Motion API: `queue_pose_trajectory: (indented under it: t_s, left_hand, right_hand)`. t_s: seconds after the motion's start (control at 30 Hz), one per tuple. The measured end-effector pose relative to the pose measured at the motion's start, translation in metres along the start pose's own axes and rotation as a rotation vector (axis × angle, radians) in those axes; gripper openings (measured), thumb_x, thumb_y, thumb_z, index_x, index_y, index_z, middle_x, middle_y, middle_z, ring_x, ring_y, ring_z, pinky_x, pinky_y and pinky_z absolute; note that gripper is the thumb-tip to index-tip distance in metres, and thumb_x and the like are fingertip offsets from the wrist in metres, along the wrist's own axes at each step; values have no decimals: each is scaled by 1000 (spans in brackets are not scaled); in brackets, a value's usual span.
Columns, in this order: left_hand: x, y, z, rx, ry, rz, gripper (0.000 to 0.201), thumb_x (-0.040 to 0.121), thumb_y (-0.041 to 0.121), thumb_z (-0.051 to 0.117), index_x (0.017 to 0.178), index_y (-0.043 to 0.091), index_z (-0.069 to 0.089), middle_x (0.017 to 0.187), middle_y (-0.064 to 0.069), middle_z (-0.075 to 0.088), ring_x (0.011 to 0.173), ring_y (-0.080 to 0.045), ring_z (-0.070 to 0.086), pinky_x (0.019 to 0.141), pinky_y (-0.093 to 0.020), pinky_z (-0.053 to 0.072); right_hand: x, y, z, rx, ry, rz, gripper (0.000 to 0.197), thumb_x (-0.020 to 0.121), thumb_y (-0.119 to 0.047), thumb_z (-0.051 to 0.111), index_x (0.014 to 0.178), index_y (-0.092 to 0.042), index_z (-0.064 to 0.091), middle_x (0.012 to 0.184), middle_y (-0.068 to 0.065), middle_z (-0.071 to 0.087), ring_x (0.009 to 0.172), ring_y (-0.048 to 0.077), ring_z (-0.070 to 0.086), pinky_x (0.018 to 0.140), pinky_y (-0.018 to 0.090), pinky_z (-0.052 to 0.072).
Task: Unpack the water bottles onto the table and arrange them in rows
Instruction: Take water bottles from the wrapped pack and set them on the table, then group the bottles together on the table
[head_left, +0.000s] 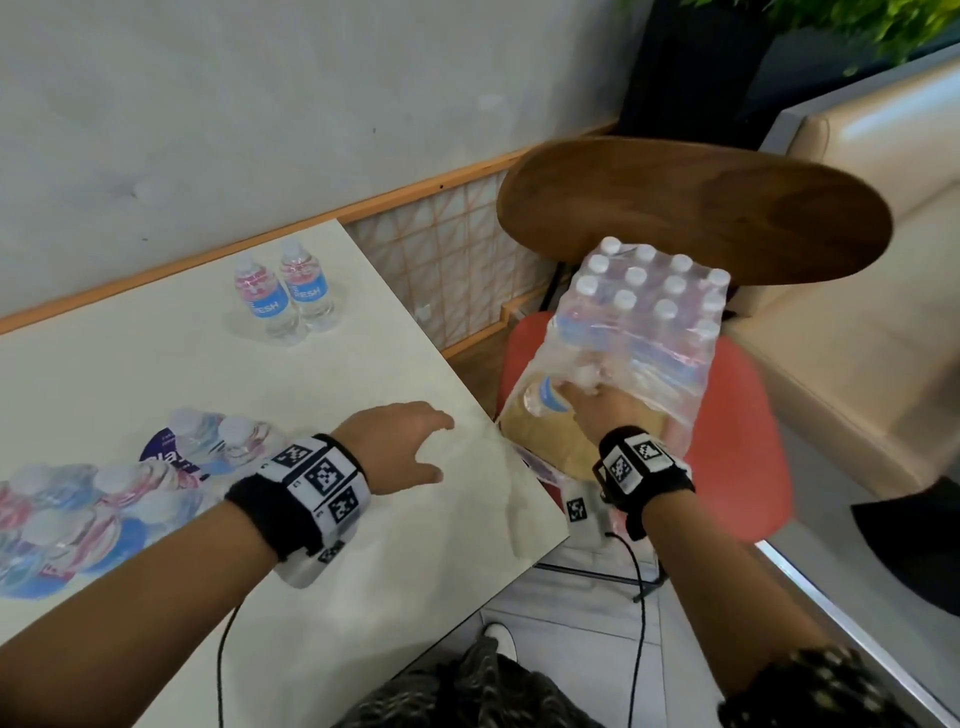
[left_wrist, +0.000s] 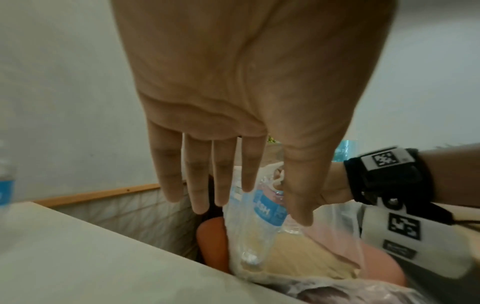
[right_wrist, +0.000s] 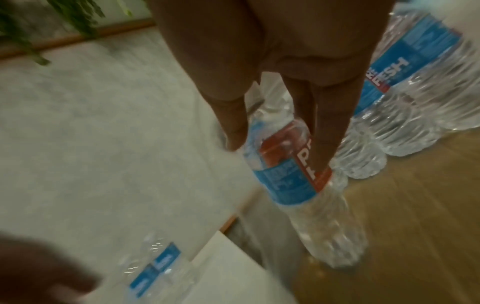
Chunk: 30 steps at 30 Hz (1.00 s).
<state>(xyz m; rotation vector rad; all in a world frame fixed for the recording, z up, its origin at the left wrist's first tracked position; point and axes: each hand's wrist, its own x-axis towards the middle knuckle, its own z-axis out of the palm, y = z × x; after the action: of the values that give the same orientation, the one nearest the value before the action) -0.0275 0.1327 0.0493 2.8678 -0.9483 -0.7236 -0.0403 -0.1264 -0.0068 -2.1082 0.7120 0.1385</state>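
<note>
At the far left of the counter (head_left: 156, 374) lies a wrapped pack of bottles (head_left: 78, 509), its caps towards me. Further back, near the wall, two loose bottles (head_left: 283, 293) stand upright, touching each other. My left hand (head_left: 402, 447) hovers over the counter's right edge, its grip wide, fingers (left_wrist: 197, 181) straight and holding nothing. Just past that edge a red chair (head_left: 737, 415) carries an opened pack (head_left: 654, 322) of white-capped bottles, its plastic wrap torn open on the side nearest me. My right hand (head_left: 605, 410) reaches into that opening, its grip narrowed round the upper part of a single bottle (right_wrist: 293, 174) with a blue and red label, thumb on one side and fingers (right_wrist: 327, 131) on the other. That bottle stands beside the others on the pack's brown cardboard base (right_wrist: 415, 226).
</note>
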Motion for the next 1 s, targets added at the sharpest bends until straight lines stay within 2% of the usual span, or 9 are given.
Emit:
queue_pose_trajectory:
  t_s: [0.1,0.2,0.27,0.33,0.47,0.6,0.7,0.83,1.0]
  left_hand:
    - [15,21,3,-119,61,91,81,77,54,67,145,32,27,147,10,34,130,-13,42,104,-35,40]
    - [28,37,9,-285,83,141,91,65,57,74,140,38,26,140,11,43,122,-15,50,99,-40,46]
    - [32,42,11,-345,105,100,85,63,55,74,134,39,30,128,10,55,110,-18,60,91,-39,51]
    - [32,37,9,-322,136,26,70,65,50,72,126,36,39,109,10,65,96,-18,64,82,-34,53]
    - [16,5,14,-320,69,-121,47,57,49,74,95,33,51,90,9,66,84,-19,63,77,-31,53]
    - [-6,-25,24,-207,-85,-208,58,65,46,78,114,30,52,108,3,62,98,-22,60,86,-36,52]
    - [-19,-43,31,-248,-55,-242,58,67,42,78,118,30,54,114,2,62,102,-20,59,89,-37,51]
    - [-37,-55,37,-186,-43,-238,66,70,34,78,128,29,48,121,3,60,109,-20,57,91,-38,50]
    - [-67,-73,42,-83,62,-175,57,79,25,68,131,26,44,125,3,55,114,-19,56,90,-38,50]
  right_hand:
    - [-30,-3,6,121,-16,-199,39,80,-45,67,109,-21,58,97,2,64,91,26,63,80,40,54]
    - [-57,-15,16,320,-214,-275,25,82,-21,71,97,-29,52,90,-1,60,81,17,60,63,27,53]
    - [-68,-22,25,386,-325,-284,28,80,-22,73,97,-28,52,91,2,62,78,18,62,62,32,57]
    - [-72,-28,32,403,-389,-285,31,74,-27,78,94,-31,55,95,9,66,85,24,65,70,41,59]
    - [-61,-33,31,471,-483,-238,24,79,-12,73,96,-22,59,86,5,67,83,21,65,71,33,53]
    - [-46,-31,35,240,-503,-250,30,78,-20,75,105,-21,60,94,-1,67,88,17,62,75,33,50]
    - [-50,-35,62,-10,-595,-309,39,75,-29,77,110,-27,59,104,-4,63,91,14,61,81,32,51]
    - [-77,-48,107,-91,-739,-356,68,74,-23,79,131,-30,43,118,-1,50,99,17,55,91,32,48]
    - [-104,-57,150,-161,-747,-479,84,75,-21,79,143,-26,30,134,1,48,119,18,46,99,29,40]
